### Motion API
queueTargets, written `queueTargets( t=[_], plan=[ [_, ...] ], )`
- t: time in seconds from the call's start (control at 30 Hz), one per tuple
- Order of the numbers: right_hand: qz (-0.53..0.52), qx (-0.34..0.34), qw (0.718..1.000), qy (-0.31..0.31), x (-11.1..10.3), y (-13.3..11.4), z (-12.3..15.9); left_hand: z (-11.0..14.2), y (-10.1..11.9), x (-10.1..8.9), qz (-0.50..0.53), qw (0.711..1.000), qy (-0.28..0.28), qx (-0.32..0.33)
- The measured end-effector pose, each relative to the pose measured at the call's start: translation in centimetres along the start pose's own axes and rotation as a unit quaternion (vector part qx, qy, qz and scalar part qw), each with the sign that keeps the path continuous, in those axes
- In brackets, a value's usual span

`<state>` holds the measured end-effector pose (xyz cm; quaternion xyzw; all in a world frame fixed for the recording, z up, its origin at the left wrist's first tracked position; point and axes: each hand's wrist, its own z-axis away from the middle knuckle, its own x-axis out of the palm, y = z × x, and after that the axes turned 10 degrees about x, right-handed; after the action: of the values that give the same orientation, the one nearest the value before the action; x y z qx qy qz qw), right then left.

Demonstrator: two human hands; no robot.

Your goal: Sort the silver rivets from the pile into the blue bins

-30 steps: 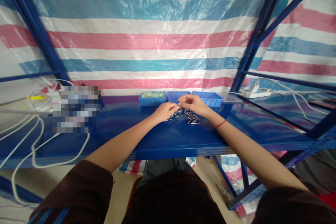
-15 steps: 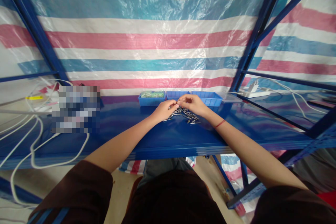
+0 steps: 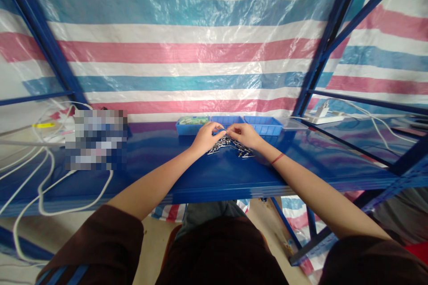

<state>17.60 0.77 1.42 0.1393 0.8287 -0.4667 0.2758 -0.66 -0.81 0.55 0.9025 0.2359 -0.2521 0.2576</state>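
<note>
Two hands (image 3: 205, 139) (image 3: 246, 135) at metal pieces (image 3: 240, 147), grip unclear, wide tabletop (image 3: 203, 171) between pieces and front edge (image 3: 227, 192).

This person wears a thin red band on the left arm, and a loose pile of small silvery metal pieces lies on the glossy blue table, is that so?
Not quite: the head view shows the thin red band on the right arm instead. The loose pile of metal pieces does lie on the glossy blue table.
</note>
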Motion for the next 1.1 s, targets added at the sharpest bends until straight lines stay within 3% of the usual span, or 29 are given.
queueTargets(
  t=[0.07,0.13,0.27,0.33,0.4,0.47,0.53,0.63,0.7,0.8,0.93,1.1],
  plan=[
    [-0.034,0.048,0.998,0.024,0.0,0.4,-0.3,0.1,-0.2,0.2,-0.013,1.000,-0.025,-0.010],
    [-0.110,0.119,0.983,0.088,-0.4,0.8,-0.6,0.2,-0.3,0.2,-0.035,0.998,-0.061,-0.007],
    [-0.281,0.269,0.897,0.210,-2.1,1.2,-0.9,0.5,-0.2,0.0,-0.085,0.984,-0.156,0.004],
    [-0.331,0.320,0.859,0.223,-3.0,1.3,-0.8,0.6,0.0,-0.2,-0.103,0.975,-0.199,-0.004],
    [-0.349,0.344,0.844,0.216,-3.5,1.3,-0.7,0.7,0.1,-0.3,-0.118,0.967,-0.227,-0.010],
    [-0.342,0.342,0.857,0.181,-3.5,1.2,-0.6,0.7,0.1,-0.3,-0.130,0.963,-0.236,-0.006],
    [-0.294,0.311,0.895,0.123,-3.0,0.9,-0.5,0.7,0.1,-0.3,-0.140,0.962,-0.235,0.012],
    [-0.164,0.213,0.963,0.026,-1.7,0.5,-0.3,0.7,0.3,-0.3,-0.162,0.958,-0.231,0.042],
    [-0.089,0.143,0.985,-0.027,-1.0,0.3,-0.2,0.7,0.7,-0.3,-0.182,0.955,-0.229,0.053],
    [-0.005,0.076,0.995,-0.057,-0.5,0.3,-0.1,0.8,1.0,-0.3,-0.194,0.955,-0.217,0.057],
    [0.077,0.027,0.996,-0.028,-0.6,0.7,-0.1,0.6,0.8,-0.2,-0.153,0.975,-0.158,0.034],
    [0.009,-0.014,0.999,-0.051,-0.5,0.4,-0.1,0.3,0.2,0.1,-0.070,0.994,-0.081,0.018]
  ],
)
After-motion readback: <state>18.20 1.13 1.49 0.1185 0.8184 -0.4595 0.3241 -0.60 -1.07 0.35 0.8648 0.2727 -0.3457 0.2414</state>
